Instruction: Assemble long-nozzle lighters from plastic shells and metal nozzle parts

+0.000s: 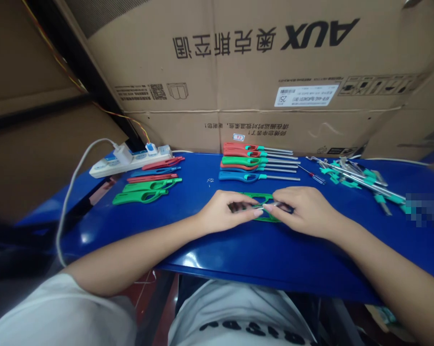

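At the middle of the table, my left hand (228, 210) and my right hand (303, 209) meet with fingertips pinched together. Between them is a small silvery part (273, 204), mostly covered by the fingers, so its kind is unclear. Green lighter casing halves (271, 196) lie behind and under the fingers, partly hidden. Beyond my hands is a row of gas lighters (238, 176) with red, green and blue handles and metal tubes. A small screwdriver (312, 175) with a clear handle rests to the right of that row.
Loose red, blue and green lighter casings (141, 196) lie at the left. A white power strip (130, 161) with a plugged-in charger and cable stands behind them. Metal tubes and teal parts (361, 179) are heaped at the right. A big cardboard box (246, 77) walls off the back.
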`<state>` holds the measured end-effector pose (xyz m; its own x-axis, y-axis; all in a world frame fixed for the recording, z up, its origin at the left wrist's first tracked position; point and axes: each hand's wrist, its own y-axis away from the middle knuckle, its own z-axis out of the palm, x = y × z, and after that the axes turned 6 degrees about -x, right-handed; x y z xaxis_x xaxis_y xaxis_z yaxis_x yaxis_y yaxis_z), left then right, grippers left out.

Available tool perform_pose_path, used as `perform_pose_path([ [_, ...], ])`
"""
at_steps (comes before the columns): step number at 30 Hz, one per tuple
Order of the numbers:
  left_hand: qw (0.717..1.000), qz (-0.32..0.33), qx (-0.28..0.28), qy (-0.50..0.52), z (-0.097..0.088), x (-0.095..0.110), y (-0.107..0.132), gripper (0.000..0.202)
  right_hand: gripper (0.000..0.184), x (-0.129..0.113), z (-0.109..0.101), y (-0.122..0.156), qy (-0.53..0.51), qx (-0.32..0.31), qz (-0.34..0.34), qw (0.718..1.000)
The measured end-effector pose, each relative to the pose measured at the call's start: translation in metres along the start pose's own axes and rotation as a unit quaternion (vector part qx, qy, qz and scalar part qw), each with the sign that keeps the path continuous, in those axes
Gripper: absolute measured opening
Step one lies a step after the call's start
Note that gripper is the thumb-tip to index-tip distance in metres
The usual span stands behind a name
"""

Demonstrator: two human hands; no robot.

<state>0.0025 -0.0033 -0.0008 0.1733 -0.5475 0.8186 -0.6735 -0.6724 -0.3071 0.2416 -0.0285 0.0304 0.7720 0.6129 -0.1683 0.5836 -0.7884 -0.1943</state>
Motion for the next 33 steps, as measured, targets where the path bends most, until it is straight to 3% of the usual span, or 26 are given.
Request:
perform_pose_path([
  [5, 0.970, -0.150, -0.015, 0.192, -0.007, -0.005, -0.008, 0.057, 0.051, 0.016, -0.004, 0.000, 0.057, 0.035, 0.032, 0.997],
  [11, 0.925, -0.220, -0.009, 0.309, -0.015, -0.007, -0.013, 0.035, 0.052, 0.020, -0.006, 0.001, 0.080, 0.067, 0.042, 0.994],
  [15, 0.906, -0.238, -0.007, 0.350, -0.018, -0.013, -0.012, 0.038, 0.049, 0.021, -0.006, 0.002, 0.079, 0.071, 0.027, 0.994],
  [19, 0.915, -0.218, 0.002, 0.340, -0.017, -0.020, -0.012, 0.040, 0.043, 0.025, -0.007, 0.002, 0.081, 0.048, 0.005, 0.996],
  [23, 0.946, -0.175, -0.007, 0.272, -0.015, -0.025, -0.011, 0.038, 0.041, 0.029, -0.010, 0.003, 0.074, 0.011, -0.019, 0.997],
  [29, 0.998, -0.054, -0.010, 0.036, -0.013, -0.019, -0.005, 0.022, 0.043, 0.029, -0.015, 0.005, 0.031, -0.082, -0.015, 0.996],
  [33, 0.993, 0.058, -0.030, -0.100, -0.013, -0.010, -0.002, 0.019, 0.045, 0.028, -0.016, 0.005, 0.017, -0.100, -0.035, 0.994],
])
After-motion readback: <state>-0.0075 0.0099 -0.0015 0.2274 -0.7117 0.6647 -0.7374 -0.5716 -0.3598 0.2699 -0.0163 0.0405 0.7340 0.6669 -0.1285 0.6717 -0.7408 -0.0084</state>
